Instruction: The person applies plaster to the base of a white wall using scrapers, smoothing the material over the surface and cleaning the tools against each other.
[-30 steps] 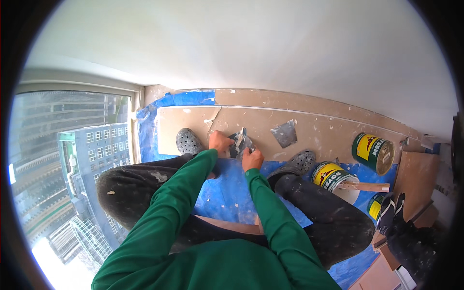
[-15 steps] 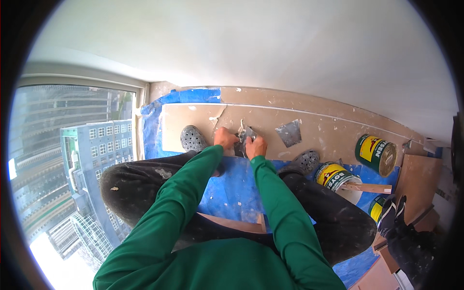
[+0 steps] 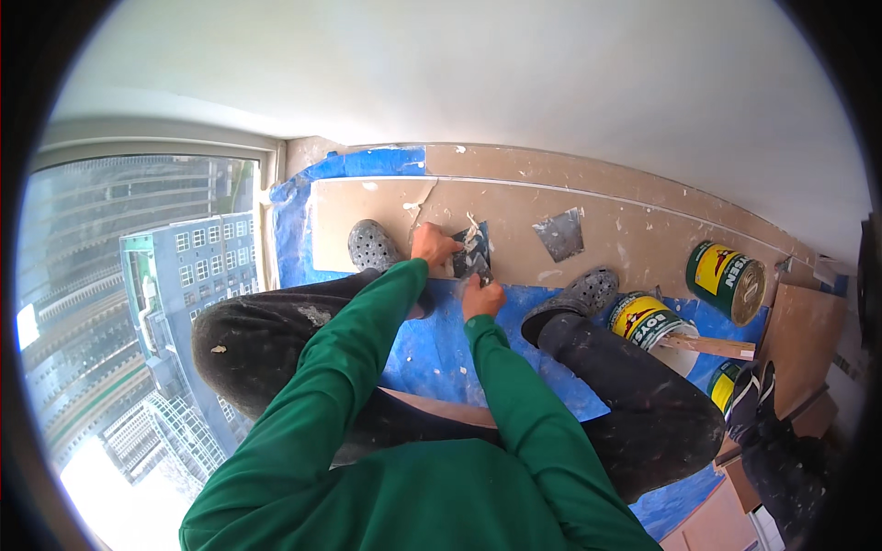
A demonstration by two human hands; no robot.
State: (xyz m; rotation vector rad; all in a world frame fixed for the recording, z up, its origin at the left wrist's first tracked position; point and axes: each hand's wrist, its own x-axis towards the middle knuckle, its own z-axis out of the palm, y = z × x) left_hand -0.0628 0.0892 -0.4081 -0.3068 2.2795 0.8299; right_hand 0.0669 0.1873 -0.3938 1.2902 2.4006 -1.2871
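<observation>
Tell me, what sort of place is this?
It's probably a room being fixed up. You can see blue sheeting on the floor, green-and-yellow cans that look like paint cans, and a brown board spattered with pale marks.

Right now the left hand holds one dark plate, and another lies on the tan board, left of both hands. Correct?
Wrong side: the head view shows the other dark plate right of the left hand and right hand. It does lie on the tan board, and the left hand does hold the first plate.
</observation>
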